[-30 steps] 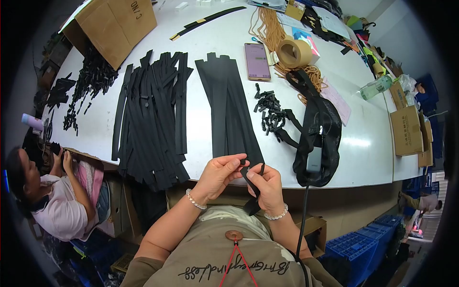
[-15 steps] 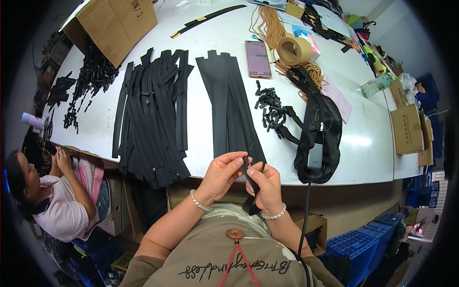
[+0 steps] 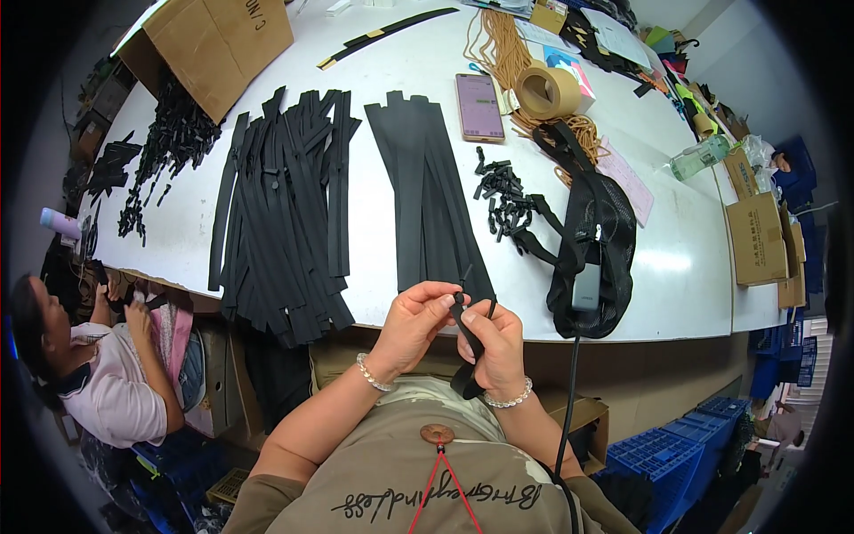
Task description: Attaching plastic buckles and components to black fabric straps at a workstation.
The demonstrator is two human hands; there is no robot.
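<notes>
My left hand [image 3: 418, 322] and my right hand [image 3: 495, 343] meet just in front of the white table's near edge [image 3: 391, 313]. Together they hold a black strap [image 3: 470, 354] that hangs down between them to about my waist. My left fingertips pinch a small black piece [image 3: 459, 298] at the strap's top end. On the table right behind my hands lies a flat row of black straps [image 3: 427, 191]. A heap of small black clips [image 3: 503, 191] sits to its right.
A larger pile of black straps [image 3: 285, 214] overhangs the table edge at left. A black mesh bag [image 3: 592, 240], a phone [image 3: 479, 107], a tape roll [image 3: 547, 89] and cardboard boxes [image 3: 218, 40] lie further out. Another person [image 3: 98, 365] sits at lower left. Blue crates [image 3: 685, 436] stand at lower right.
My hands have stayed at the table edge with the strap. The fingers have shifted slightly at its top end.
</notes>
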